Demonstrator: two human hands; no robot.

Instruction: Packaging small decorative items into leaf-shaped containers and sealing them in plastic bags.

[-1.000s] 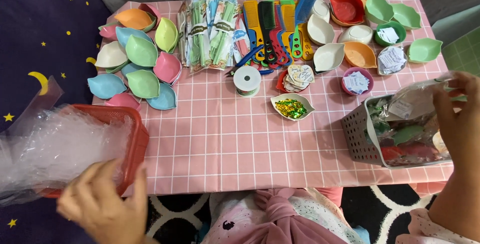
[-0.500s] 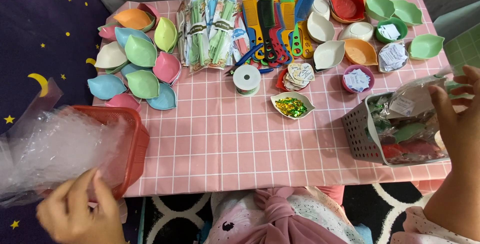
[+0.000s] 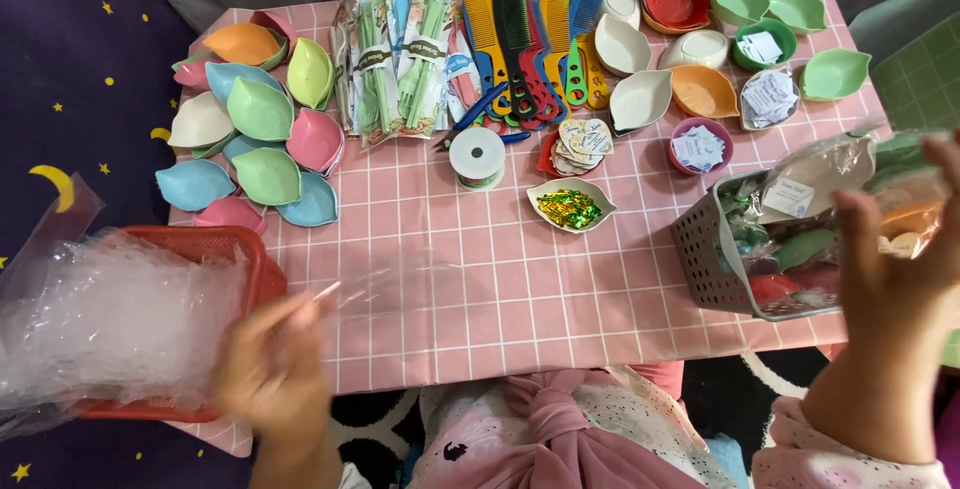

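While left hand (image 3: 275, 374) pinches a clear bag (image 3: 350, 294) off the red basket (image 3: 262, 274), pull just one; right hand (image 3: 895, 274) stays clamped on the filled packet (image 3: 850, 174) over the grey basket (image 3: 705, 254).

A pink checked surface (image 3: 480, 289) carries pastel leaf-shaped dishes (image 3: 250, 139) at upper left, combs (image 3: 530, 44) at top centre, a tape roll (image 3: 477, 157), a red basket (image 3: 190, 249) lower left and a grey basket (image 3: 712, 249) at right.

Left hand (image 3: 275, 374) blurred, pinching clear plastic bag (image 3: 375, 284) beside red basket (image 3: 255, 259); right hand (image 3: 895, 269) holding filled packet (image 3: 850, 174) over grey basket (image 3: 705, 259).
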